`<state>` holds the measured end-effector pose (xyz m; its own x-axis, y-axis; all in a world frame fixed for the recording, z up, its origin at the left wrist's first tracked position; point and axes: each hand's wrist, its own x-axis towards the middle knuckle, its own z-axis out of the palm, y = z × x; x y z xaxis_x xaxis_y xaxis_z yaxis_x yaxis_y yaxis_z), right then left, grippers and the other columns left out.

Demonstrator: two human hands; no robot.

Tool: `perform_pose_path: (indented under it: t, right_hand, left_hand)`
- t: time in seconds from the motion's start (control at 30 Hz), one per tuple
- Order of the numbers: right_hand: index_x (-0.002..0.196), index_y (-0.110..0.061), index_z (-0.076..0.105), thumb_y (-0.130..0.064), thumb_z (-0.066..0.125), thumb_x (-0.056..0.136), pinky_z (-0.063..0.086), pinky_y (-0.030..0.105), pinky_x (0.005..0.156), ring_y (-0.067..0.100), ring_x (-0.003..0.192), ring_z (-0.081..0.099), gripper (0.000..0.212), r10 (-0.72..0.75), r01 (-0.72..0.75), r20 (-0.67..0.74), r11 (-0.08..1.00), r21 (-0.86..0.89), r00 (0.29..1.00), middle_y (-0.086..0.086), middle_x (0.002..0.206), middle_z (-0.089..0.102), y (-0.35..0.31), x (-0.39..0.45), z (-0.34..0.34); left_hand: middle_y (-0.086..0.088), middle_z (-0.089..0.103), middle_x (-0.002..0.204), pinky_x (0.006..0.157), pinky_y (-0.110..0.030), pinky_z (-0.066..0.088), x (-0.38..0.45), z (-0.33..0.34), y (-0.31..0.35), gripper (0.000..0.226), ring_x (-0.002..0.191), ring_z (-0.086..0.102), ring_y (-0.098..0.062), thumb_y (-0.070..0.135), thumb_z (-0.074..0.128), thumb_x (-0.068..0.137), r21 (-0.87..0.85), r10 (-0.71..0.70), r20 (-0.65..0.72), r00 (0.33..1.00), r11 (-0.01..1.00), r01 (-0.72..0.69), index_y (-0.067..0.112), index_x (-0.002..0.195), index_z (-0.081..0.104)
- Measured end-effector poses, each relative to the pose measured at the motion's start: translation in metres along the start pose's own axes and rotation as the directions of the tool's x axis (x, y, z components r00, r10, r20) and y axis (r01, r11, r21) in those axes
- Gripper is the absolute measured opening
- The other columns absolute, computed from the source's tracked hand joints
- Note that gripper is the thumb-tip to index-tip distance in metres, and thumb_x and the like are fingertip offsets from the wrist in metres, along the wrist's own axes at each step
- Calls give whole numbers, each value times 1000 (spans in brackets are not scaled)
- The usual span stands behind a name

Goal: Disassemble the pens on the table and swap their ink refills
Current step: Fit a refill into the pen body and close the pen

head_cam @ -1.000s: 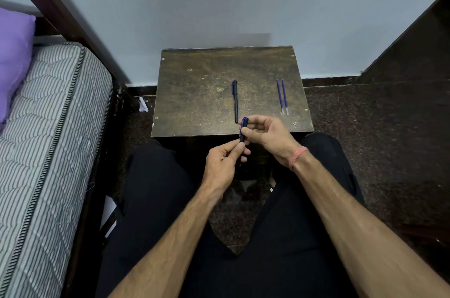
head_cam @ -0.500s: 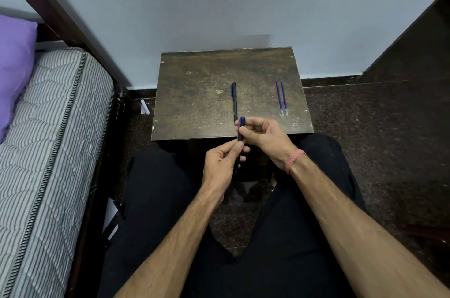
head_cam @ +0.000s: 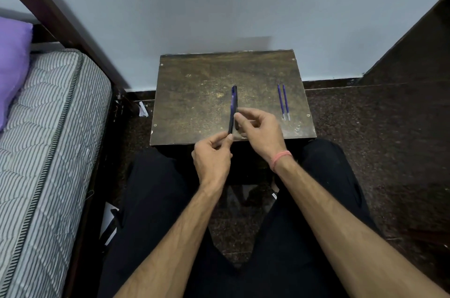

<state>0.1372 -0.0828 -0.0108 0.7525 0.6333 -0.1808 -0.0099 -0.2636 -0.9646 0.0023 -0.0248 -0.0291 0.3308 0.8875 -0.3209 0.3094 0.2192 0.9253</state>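
Left hand (head_cam: 212,159) fingers pinching pen (head_cam: 231,120) at its near end, right hand (head_cam: 261,130) fingers loosely curled beside the barrel, contact unclear, two refills (head_cam: 283,102) on table (head_cam: 194,103) far right

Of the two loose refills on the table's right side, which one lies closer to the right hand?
The left refill of the pair, on the side toward the right hand. Its twin, the right refill, lies parallel just beyond it, nearer the table edge.
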Motion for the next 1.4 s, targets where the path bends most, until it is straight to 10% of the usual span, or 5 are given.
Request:
perform_pose_path:
  t: [0.13,0.47,0.8,0.9,1.4]
  right_hand:
    - [127,-29,80,-23,78,98,61,33,96,9,97,77,30,-148,101,-81,903,-418,986,-4,113,78,-9,19,13]
    - [133,-23,77,-27,72,104,40,25,96,25,119,56,30,-320,7,-267,654,-757,909,3,128,69,-14,50,-39]
    - [131,-18,75,-35,77,98,51,43,101,36,117,65,37,-178,-146,-339,655,-742,924,12,127,67,-5,57,-70]
    - [118,-18,79,-27,78,97,53,41,97,35,109,68,23,-173,-131,-319,660,-740,932,9,117,70,-2,57,-71]
    - [117,-23,84,-26,82,94,64,40,95,25,96,80,24,-222,67,-139,723,-687,965,2,107,84,-6,60,-16]
  left_hand:
    - [9,87,90,93,-44,69,35,1,22,22,87,85,-11,30,92,91,84,-7,-144,990,996,20,22,111,88]
    - [13,87,99,101,-26,59,63,11,49,26,99,81,-6,31,97,83,413,137,-69,988,905,-97,28,107,90]
    - [17,85,94,100,-27,57,61,15,51,30,94,79,0,45,97,79,441,143,-57,988,891,-104,31,105,89]
    - [15,85,102,89,-13,45,63,21,53,36,97,76,1,45,98,80,454,186,-49,981,879,-143,29,110,88]
    - [18,83,93,92,-34,60,58,28,61,20,95,80,-12,34,74,95,633,283,-11,959,744,-213,34,112,85]
